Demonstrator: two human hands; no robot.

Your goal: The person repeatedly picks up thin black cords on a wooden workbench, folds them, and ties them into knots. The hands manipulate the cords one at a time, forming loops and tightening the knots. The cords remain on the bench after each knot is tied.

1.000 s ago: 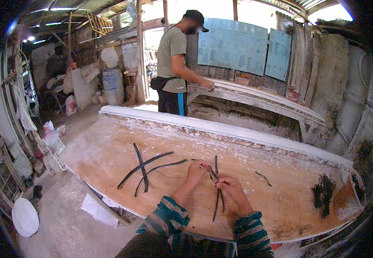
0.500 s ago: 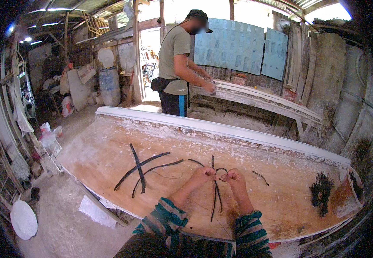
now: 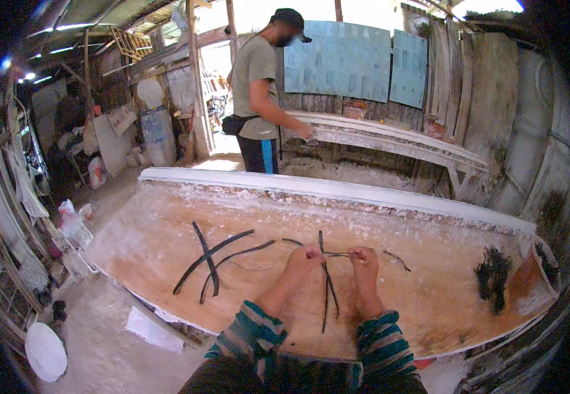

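Between my two hands a short dark strip [image 3: 336, 254] is pulled nearly straight. My left hand [image 3: 305, 258] pinches one end and my right hand [image 3: 363, 261] pinches the other. Just beneath them, on the wooden tabletop [image 3: 429, 295], two long dark strips [image 3: 328, 289] cross and run toward me. To the left, a pair of wider black strips [image 3: 209, 257] forms an X, with a thinner curved strip [image 3: 232, 258] beside it. A small dark piece [image 3: 398, 261] lies right of my right hand.
A bundle of black fibre-like strips [image 3: 493, 279] lies at the right, next to a tipped brown bucket [image 3: 527, 282]. A long white moulding [image 3: 337, 194] edges the far side. Beyond it a person [image 3: 258, 85] stands at another bench [image 3: 390, 139]. A white round lid-like disc [image 3: 46, 352] is lower left.
The strip between my hands was a small loop and is now drawn out straight, with my hands slightly farther apart. The person's visible hand has moved back along the other bench.
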